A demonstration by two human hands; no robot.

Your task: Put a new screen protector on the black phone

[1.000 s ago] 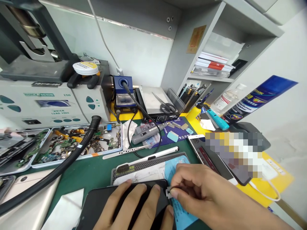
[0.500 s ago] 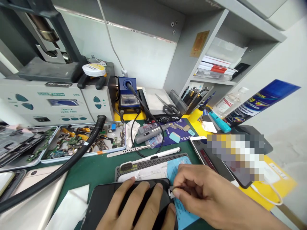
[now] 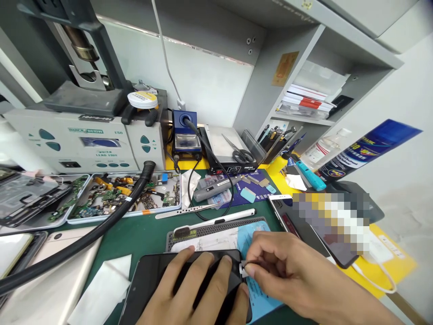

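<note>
Directly under the spread left fingers (image 3: 216, 285), the black phone (image 3: 149, 276).

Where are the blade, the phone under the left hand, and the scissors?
Blade (image 3: 241, 270), head view: exposed metal end.
Phone (image 3: 147, 276), head view: dark upper face.
Scissors (image 3: 242, 155), head view: black handles.

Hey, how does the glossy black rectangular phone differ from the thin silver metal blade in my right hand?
Size: the glossy black rectangular phone is much larger than the thin silver metal blade. Handling: the phone lies under your spread left hand, while the blade is pinched by your right hand. Colour: the phone is black, the blade silvery. Both have a hand on them.
</note>
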